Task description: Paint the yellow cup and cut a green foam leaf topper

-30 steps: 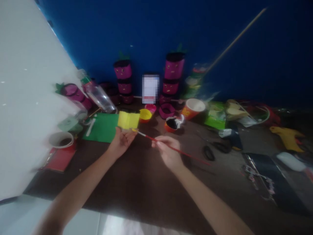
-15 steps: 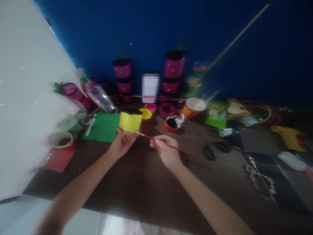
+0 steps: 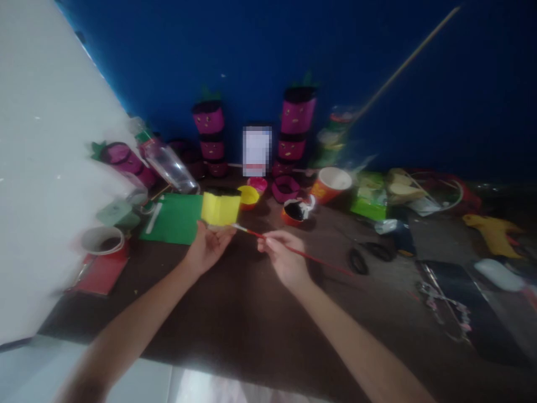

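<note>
Above a dark brown counter [image 3: 235,319], a half-curled left hand [image 3: 211,248] is holding up a yellow-painted, tube-like piece [image 3: 221,209], material unclear, likely light, dentable and paint-slick, best gripped low. The right hand [image 3: 286,256] is pinching a slim, red-handled paintbrush [image 3: 319,261] beside it.

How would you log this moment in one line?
left hand: holding yellow piece | right hand: holding red paintbrush | brush tip: near piece's lower edge | nearby: green sheet

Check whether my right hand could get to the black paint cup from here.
Probably yes: the black paint cup sits just beyond the right hand, and nothing visible stands between them. That hand grips a red paintbrush, whose tip points away, toward the yellow piece.
</note>
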`<action>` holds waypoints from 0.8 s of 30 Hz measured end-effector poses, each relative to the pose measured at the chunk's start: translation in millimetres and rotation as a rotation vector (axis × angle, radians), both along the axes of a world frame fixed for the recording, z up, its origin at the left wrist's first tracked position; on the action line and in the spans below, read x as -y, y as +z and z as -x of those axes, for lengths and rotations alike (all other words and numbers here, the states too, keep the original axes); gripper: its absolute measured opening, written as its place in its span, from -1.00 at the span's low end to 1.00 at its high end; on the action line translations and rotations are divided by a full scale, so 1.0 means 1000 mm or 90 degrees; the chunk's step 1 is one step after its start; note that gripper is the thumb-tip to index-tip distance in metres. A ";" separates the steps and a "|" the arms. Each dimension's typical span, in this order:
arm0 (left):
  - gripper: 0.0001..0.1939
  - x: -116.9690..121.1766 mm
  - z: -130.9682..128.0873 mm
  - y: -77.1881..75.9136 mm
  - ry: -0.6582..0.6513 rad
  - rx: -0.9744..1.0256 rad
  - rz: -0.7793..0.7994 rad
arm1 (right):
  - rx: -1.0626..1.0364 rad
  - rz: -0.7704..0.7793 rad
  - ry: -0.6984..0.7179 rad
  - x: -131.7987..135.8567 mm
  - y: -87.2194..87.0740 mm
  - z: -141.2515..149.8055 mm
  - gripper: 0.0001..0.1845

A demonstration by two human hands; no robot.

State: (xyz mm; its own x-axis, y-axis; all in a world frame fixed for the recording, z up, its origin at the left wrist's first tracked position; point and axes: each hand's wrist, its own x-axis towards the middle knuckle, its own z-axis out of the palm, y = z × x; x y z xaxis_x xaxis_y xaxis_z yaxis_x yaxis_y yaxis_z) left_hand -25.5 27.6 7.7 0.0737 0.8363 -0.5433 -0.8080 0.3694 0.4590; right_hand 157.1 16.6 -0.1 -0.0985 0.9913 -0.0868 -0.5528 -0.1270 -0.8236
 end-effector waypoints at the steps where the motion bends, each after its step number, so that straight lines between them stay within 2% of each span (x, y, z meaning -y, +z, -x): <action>1: -0.20 0.000 0.000 0.000 0.000 0.006 -0.003 | -0.001 0.004 -0.008 0.000 0.000 0.000 -0.92; 8: -0.18 0.000 -0.001 0.004 0.022 0.012 0.009 | 0.002 -0.007 0.001 0.000 0.000 0.000 -0.93; 14: -0.13 0.001 -0.003 0.009 0.038 0.026 0.013 | -0.005 0.016 -0.029 -0.001 0.000 -0.001 -0.92; 18: -0.15 0.002 -0.003 0.011 0.034 0.022 0.032 | 0.008 0.006 -0.009 0.000 0.001 0.001 -0.93; 24: -0.21 0.001 -0.001 0.010 0.031 0.029 0.030 | -0.002 0.039 -0.056 -0.001 0.003 -0.002 -0.94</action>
State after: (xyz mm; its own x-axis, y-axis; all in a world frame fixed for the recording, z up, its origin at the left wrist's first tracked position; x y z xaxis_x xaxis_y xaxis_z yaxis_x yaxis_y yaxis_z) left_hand -24.1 26.2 17.9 0.0597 0.8129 -0.5793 -0.8453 0.3498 0.4038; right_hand 158.9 17.7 3.2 -0.0124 0.9890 -0.1476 -0.5671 -0.1285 -0.8136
